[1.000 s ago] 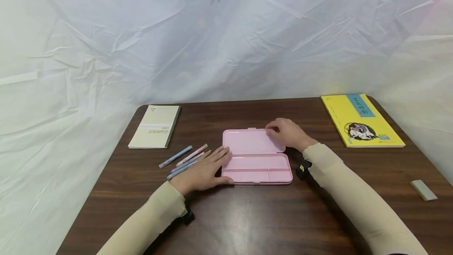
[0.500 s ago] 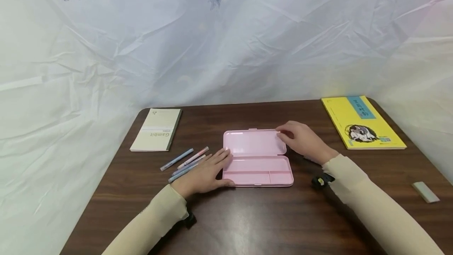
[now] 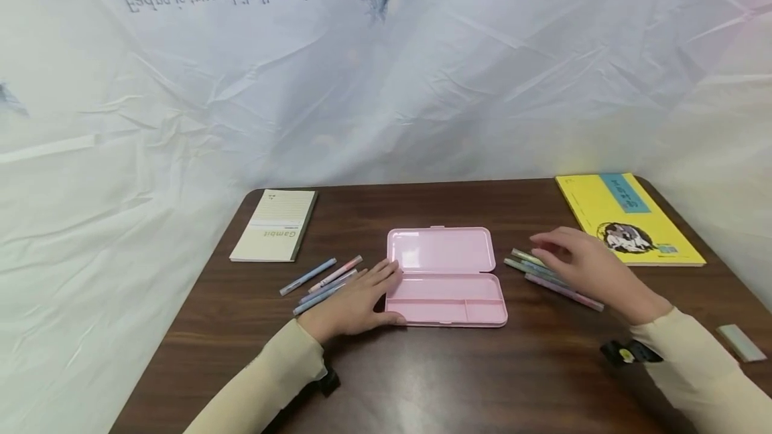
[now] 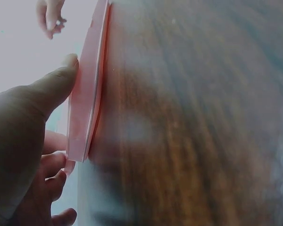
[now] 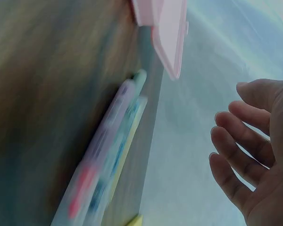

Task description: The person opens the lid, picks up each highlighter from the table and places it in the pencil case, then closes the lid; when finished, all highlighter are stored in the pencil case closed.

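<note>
While the left hand (image 3: 352, 303) rests at the left end of the pink pencil case (image 3: 443, 284), its fingers lie extended and slightly spread along that end, and its thumb reaches to the near edge; the left-wrist view shows the thumb against the case's side wall, touching it rather than wrapped round it. The pencil case sits near the middle of the dark wood-grain table (image 3: 416, 380), its lid (image 3: 443, 250) laid back on the far side; its tray has one long compartment behind and, in front, a longer left compartment and a shorter right one.

The right hand (image 3: 582, 270) hovers over a bunch of pens (image 3: 563, 292) to the right of the case; its fingers are released, gently bent and grasping nothing, and the right-wrist view shows them apart from the pens; a purple pen with a red section lies nearest the person, with green and yellow ones beside it.

Near the left hand lie a light-blue pen (image 3: 307, 277), a pink-and-white pen (image 3: 335, 274) and further bluish pens; behind them is a "Gambit" notepad (image 3: 268, 233); at the far right lies a yellow book (image 3: 594, 203), and a small pale block (image 3: 740, 343) lies near the right edge.
</note>
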Motion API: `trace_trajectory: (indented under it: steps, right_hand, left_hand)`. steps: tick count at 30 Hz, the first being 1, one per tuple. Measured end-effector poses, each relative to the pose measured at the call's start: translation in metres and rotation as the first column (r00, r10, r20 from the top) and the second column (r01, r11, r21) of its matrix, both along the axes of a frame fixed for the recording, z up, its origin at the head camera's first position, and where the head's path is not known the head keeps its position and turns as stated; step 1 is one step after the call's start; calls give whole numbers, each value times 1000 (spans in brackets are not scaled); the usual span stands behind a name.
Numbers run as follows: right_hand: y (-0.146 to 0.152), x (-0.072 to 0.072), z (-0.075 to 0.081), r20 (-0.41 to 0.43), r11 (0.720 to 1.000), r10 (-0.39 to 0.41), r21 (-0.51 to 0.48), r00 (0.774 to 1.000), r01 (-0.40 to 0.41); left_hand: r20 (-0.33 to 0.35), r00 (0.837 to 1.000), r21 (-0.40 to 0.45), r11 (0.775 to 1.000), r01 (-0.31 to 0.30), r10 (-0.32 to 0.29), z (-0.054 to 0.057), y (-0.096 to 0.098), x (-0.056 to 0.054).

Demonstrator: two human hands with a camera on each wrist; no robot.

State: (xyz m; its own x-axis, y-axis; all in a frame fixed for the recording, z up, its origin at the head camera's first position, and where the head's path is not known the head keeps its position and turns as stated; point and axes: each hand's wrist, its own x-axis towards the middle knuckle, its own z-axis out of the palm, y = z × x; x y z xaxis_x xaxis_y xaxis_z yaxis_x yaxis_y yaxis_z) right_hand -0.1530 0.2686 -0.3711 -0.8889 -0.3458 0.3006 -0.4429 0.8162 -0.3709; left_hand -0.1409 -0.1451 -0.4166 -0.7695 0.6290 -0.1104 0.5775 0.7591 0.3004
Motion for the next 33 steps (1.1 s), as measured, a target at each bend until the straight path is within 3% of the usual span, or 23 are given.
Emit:
trace_trajectory:
  steps: [9,17,21,28,33]
  right_hand:
    - [45,34,-17,50,992,-102,83,994,98]
    - [79,50,-39,172,959,-237,200,956,202]
    - [88,52,-42,220,958,-235,217,947,187]
    - [86,57,-47,247,973,-202,161,948,166]
    - [84,55,-44,252,972,-194,176,948,152]
  left_hand:
    - [10,1000,-2,1000,-7,7,1,0,1]
    - [7,1000,-2,1000,-7,7,0,2,0]
    - [3,1000,15,1000,-7,7,1,2,1]
    - [23,1000,16,1000,-6,5,3,-1,4]
    - [12,1000,20,1000,-3,3,2,-1,4]
